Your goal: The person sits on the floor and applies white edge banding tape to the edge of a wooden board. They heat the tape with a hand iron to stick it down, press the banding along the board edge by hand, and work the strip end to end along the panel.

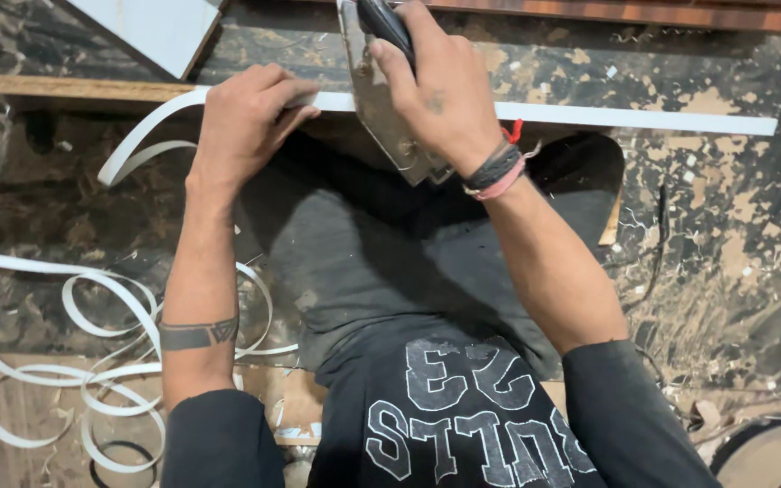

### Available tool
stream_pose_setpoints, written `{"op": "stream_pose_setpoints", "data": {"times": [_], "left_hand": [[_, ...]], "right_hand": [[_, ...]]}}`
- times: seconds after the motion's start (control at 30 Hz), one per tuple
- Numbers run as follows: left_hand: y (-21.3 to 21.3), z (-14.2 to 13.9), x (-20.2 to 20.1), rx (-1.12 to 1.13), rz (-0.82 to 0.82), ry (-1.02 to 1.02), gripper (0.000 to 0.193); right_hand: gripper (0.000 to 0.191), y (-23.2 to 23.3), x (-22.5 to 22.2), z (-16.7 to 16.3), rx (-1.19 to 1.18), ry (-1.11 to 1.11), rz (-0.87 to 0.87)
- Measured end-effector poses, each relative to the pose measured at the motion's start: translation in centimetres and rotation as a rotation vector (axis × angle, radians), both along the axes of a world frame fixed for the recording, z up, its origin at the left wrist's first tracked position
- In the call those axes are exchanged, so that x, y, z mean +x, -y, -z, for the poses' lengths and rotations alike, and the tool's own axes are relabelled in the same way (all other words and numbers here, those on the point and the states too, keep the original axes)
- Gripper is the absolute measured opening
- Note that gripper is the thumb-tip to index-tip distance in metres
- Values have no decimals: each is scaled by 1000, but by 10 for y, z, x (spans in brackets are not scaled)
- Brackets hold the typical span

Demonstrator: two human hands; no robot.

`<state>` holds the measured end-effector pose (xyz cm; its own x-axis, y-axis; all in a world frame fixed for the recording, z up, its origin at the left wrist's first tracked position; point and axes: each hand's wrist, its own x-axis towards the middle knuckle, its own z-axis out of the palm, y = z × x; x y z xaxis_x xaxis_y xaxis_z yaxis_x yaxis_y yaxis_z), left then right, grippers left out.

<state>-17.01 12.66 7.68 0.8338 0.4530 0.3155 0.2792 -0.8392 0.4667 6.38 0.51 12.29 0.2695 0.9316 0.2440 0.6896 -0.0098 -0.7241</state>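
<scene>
My left hand pinched the white edge strip flat against the board's edge, while my right hand, just beside it, was clenched around a metal-shoed iron resting on the strip. The loose tail curled down below my left hand. I judged it best done slowly, pressing the strip square ahead of the iron.
</scene>
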Motion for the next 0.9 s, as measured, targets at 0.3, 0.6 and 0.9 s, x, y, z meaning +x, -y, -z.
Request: {"op": "stream_pose_setpoints", "data": {"times": [0.3, 0.6, 0.9], "left_hand": [[-4, 1, -5, 74, 19, 5, 22], [1, -5, -1, 85, 19, -33, 22], [1, 8, -6, 69, 4, -103, 20]], "right_hand": [[28, -11, -16, -1, -47, 54, 13], [27, 45, 41, 3, -87, 121, 78], [18, 182, 204, 10, -111, 15, 329]]}}
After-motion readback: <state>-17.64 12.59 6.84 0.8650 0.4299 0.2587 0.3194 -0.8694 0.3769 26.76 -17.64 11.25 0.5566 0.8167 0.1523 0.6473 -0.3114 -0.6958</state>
